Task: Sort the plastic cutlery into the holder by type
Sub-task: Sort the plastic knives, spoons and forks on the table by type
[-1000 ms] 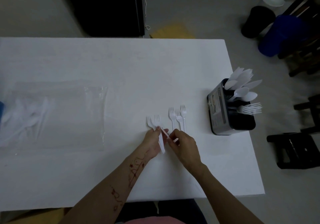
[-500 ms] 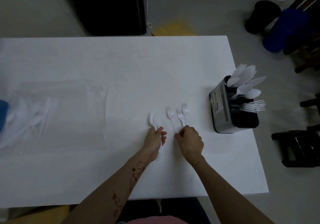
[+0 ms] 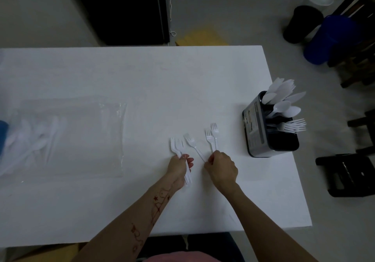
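Near the front edge of the white tabletop (image 3: 142, 79), the person's left hand (image 3: 179, 169) is closed around the handles of two white plastic forks (image 3: 176, 145), tines pointing away. The right hand (image 3: 222, 169) pinches the handle ends of three more forks (image 3: 212, 138) that fan out flat on the surface. The black cutlery holder (image 3: 255, 127) stands by the right edge, its compartments bearing knives (image 3: 282, 91), spoons (image 3: 284, 108) and forks. A clear plastic bag (image 3: 67, 138) with more cutlery lies towards the left edge.
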Action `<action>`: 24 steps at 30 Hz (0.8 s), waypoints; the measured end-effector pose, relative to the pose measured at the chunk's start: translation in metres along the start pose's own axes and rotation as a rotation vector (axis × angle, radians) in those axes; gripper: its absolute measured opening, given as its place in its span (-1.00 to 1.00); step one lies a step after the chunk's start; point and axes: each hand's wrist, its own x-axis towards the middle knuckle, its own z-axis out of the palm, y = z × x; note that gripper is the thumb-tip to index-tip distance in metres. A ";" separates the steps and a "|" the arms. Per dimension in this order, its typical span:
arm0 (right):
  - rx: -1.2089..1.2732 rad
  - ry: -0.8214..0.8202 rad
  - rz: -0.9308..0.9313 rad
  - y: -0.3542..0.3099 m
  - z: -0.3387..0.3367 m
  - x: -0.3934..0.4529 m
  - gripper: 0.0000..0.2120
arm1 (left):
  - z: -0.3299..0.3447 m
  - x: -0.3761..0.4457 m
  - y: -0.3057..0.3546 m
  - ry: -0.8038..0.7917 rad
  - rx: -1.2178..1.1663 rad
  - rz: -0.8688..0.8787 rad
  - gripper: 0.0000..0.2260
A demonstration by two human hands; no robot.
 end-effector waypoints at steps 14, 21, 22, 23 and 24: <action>-0.010 0.048 -0.126 -0.002 0.003 -0.009 -0.84 | 0.000 0.002 0.002 0.034 0.025 -0.018 -0.75; 0.060 0.133 -0.499 0.006 0.011 -0.019 -0.89 | 0.000 0.001 0.003 0.008 0.028 0.064 -0.71; 0.067 0.109 -0.540 0.008 0.012 -0.019 -0.89 | 0.002 -0.002 0.005 -0.017 0.020 0.062 -0.69; 0.091 0.083 -0.567 0.009 0.012 -0.020 -0.88 | 0.003 -0.005 0.007 -0.048 -0.001 0.056 -0.67; 0.125 0.066 -0.565 0.010 0.012 -0.020 -0.86 | 0.005 -0.007 0.009 -0.063 -0.020 0.047 -0.69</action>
